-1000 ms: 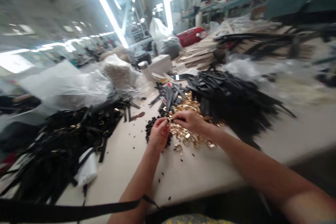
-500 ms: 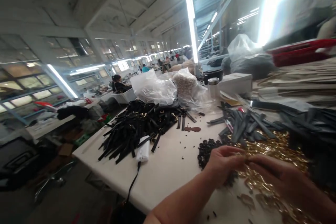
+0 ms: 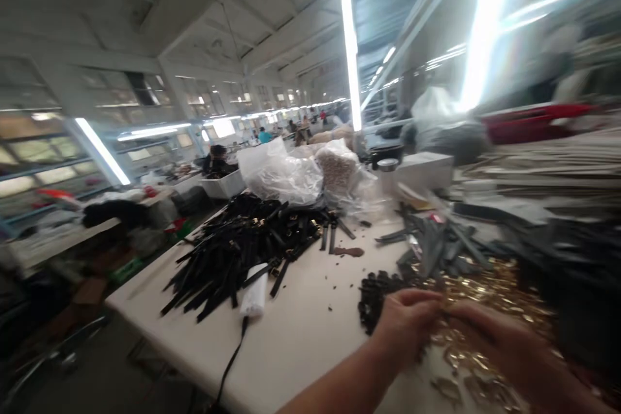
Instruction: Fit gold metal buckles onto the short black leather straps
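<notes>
My left hand (image 3: 405, 325) and my right hand (image 3: 495, 343) meet fingertip to fingertip over a heap of gold metal buckles (image 3: 490, 294) on a pale table (image 3: 301, 336). Both hands are pinched closed on something small that blur hides. A small mound of black loops (image 3: 376, 291) lies just left of my left hand. Behind the buckles lies a scatter of dark straps (image 3: 436, 242).
A big pile of black straps with buckles (image 3: 242, 249) covers the table's left part, with a white device and its black cable (image 3: 253, 291) beside it. Clear plastic bags (image 3: 291, 174), a white box (image 3: 427, 171) and a red crate (image 3: 533, 123) stand behind. Other people work at far tables.
The view has swung left and up, then shifted slightly further. My hands stay pinched together over the buckles and now sit at the lower right.
</notes>
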`<state>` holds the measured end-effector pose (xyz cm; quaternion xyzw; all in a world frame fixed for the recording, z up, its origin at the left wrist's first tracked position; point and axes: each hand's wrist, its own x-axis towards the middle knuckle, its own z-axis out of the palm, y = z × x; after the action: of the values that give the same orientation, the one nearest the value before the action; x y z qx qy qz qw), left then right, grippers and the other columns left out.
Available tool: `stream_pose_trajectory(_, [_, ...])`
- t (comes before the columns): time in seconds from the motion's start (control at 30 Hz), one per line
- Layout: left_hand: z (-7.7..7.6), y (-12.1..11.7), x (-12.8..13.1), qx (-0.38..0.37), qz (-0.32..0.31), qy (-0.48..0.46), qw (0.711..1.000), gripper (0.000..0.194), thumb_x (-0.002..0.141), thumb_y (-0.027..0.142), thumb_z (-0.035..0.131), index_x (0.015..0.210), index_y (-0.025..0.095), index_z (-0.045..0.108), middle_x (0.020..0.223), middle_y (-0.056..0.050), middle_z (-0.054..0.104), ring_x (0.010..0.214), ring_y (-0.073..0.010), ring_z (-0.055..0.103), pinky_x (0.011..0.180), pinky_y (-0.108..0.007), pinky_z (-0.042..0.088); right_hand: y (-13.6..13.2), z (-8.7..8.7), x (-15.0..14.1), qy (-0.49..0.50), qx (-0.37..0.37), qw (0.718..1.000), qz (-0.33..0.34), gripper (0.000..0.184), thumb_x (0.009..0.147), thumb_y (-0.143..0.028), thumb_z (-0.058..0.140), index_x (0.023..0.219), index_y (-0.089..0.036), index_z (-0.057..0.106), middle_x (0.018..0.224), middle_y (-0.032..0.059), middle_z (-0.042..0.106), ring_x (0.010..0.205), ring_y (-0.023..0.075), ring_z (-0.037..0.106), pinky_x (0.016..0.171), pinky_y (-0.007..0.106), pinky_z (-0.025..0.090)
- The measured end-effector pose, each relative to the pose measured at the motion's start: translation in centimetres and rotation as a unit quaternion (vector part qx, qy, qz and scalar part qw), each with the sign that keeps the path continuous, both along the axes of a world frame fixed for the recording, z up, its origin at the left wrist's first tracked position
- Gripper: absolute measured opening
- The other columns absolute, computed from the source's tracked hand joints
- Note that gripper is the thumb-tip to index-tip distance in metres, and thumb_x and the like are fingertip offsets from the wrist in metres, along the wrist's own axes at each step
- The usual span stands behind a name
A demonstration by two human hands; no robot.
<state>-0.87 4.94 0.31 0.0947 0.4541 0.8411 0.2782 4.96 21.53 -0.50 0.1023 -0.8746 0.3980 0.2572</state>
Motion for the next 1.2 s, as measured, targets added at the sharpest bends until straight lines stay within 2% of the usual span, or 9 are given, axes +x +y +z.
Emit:
stream_pose_trajectory(0.07, [0.2, -0.3, 0.3, -0.011, -0.001, 0.019, 1.0, 0.046, 0.052, 0.04, 0.093, 0.085, 0.012, 0.076, 0.079, -0.011, 0.069, 0.06, -0.0115, 0.058, 0.059, -0.02, 0.045, -1.3, 1.9, 0.8, -0.054, 0.015, 0.998, 0.004, 0.019, 0.086, -0.044, 0.055, 0.087, -0.033, 0.07, 0.085, 0.0068, 0.072, 0.078, 0.0236, 0.069, 0.07, 0.037, 0.056])
stream_pose_trajectory(0.17, [0.3, -0.2, 0.3, 0.01, -0.021, 0.039, 0.999, 0.041, 0.056, 0.035, 0.092, 0.089, 0.015, 0.076, 0.085, -0.011, 0.07, 0.07, -0.0146, 0.062, 0.067, -0.022, 0.049, -2.1, 3.2, 1.1, -0.067, 0.033, 0.997, -0.015, 0.027, 0.09, -0.04, 0.048, 0.084, -0.023, 0.068, 0.083, 0.0068, 0.07, 0.078, 0.0209, 0.066, 0.072, 0.034, 0.053])
stream_pose_trajectory(0.4, [1.1, -0.2, 1.0, 0.036, -0.016, -0.003, 0.999, 0.035, 0.054, 0.026, 0.093, 0.082, 0.016, 0.075, 0.083, -0.009, 0.071, 0.073, -0.0165, 0.066, 0.069, -0.022, 0.054, -2.6, 3.7, 2.3, -0.055, 0.076, 0.994, -0.056, 0.02, 0.088, -0.029, 0.049, 0.083, -0.02, 0.065, 0.083, 0.0066, 0.068, 0.077, 0.0186, 0.062, 0.07, 0.029, 0.046])
stream_pose_trajectory(0.53, [1.2, -0.7, 0.0, 0.045, -0.004, -0.038, 0.998, 0.034, 0.056, 0.016, 0.091, 0.085, 0.015, 0.074, 0.089, -0.011, 0.072, 0.078, -0.0185, 0.069, 0.069, -0.021, 0.057, -2.1, 4.9, 2.8, -0.107, 0.07, 0.991, -0.044, 0.015, 0.083, -0.023, 0.052, 0.082, -0.018, 0.065, 0.077, 0.0035, 0.066, 0.067, 0.0143, 0.056, 0.062, 0.025, 0.04])
stream_pose_trajectory(0.6, [1.2, -1.0, -0.4, 0.054, 0.001, -0.059, 0.997, 0.03, 0.06, 0.01, 0.087, 0.087, 0.014, 0.073, 0.089, -0.01, 0.072, 0.074, -0.0155, 0.068, 0.066, -0.018, 0.056, -1.8, 5.3, 2.9, -0.13, 0.071, 0.989, -0.026, 0.014, 0.083, -0.023, 0.052, 0.08, -0.016, 0.064, 0.072, 0.002, 0.063, 0.063, 0.0121, 0.053, 0.059, 0.023, 0.036])
stream_pose_trajectory(0.73, [1.2, -1.5, -0.6, 0.068, 0.009, -0.108, 0.992, 0.022, 0.075, 0.002, 0.072, 0.095, 0.013, 0.069, 0.076, -0.002, 0.065, 0.06, -0.0058, 0.061, 0.058, -0.009, 0.051, -2.2, 4.9, 2.7, -0.109, 0.063, 0.991, -0.037, 0.014, 0.084, -0.022, 0.052, 0.08, -0.014, 0.062, 0.072, 0.0026, 0.062, 0.064, 0.0104, 0.049, 0.061, 0.022, 0.033])
stream_pose_trajectory(0.83, [1.0, -1.2, -0.4, 0.06, -0.012, -0.135, 0.989, 0.017, 0.083, 0.002, 0.064, 0.096, 0.014, 0.067, 0.075, 0.001, 0.063, 0.059, -0.0039, 0.059, 0.056, -0.008, 0.05, -3.0, 3.9, 2.1, -0.088, 0.059, 0.993, -0.048, 0.013, 0.085, -0.021, 0.052, 0.079, -0.013, 0.061, 0.072, 0.0027, 0.06, 0.063, 0.0099, 0.046, 0.062, 0.022, 0.032])
stream_pose_trajectory(1.0, [1.0, -0.8, 0.1, 0.017, -0.031, -0.158, 0.987, 0.014, 0.082, 0.003, 0.068, 0.091, 0.013, 0.065, 0.076, 0.0, 0.063, 0.054, -0.003, 0.056, 0.05, -0.007, 0.047, -3.4, 3.0, 1.7, -0.087, 0.054, 0.994, -0.027, 0.01, 0.083, -0.019, 0.054, 0.078, -0.013, 0.059, 0.069, 0.0003, 0.056, 0.061, 0.009, 0.043, 0.06, 0.021, 0.03])
stream_pose_trajectory(1.2, [1.6, -1.3, 0.1, 0.005, -0.05, -0.179, 0.983, 0.012, 0.085, 0.002, 0.063, 0.092, 0.012, 0.064, 0.07, 0.002, 0.059, 0.047, -0.0007, 0.05, 0.042, -0.006, 0.039, -3.0, 3.6, 2.1, -0.098, 0.081, 0.992, 0.002, 0.012, 0.085, -0.022, 0.054, 0.08, -0.013, 0.06, 0.065, -0.0011, 0.054, 0.059, 0.0087, 0.041, 0.059, 0.021, 0.028])
